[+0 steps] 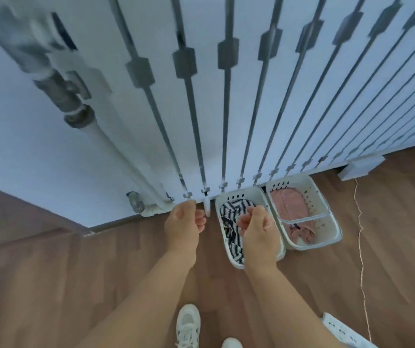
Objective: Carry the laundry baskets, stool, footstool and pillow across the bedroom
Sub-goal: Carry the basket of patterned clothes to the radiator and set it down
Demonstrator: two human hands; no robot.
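Although both hands are held out over the floor, nothing is gripped yet, and the relation that matters is set out below.

Striped basket: the white laundry basket with striped cloth (234, 219) is stood on the wooden floor (75, 285), its far end against the foot of the wall with the metal rods (224, 116).

Pink basket: a second white basket with pink cloth (301, 212) is set just beside it on the right, sides nearly touching, its handle bar laid across the middle.

Long axis: both baskets are seen to run away from the person, from the near floor towards the wall.

Right hand: the right hand (259, 229) is held directly above the striped basket, fingers loosely curled and nothing held between them.

Left hand: the left hand (183, 222) is held left of that basket's left rim, over bare floor, fingers loosely curled and empty.

Nearer hand: the right hand is judged nearer to both baskets; the left rim of the striped basket is within reach of the left.

Direction from fingers: the striped basket lies below and slightly ahead of the right fingertips.

Third basket: part of another white perforated basket (344, 332) is seen at the lower right edge of the floor.

Other things: a thin cord (360, 247) is trailed along the floor on the right; a white shoe (188, 327) is seen below.
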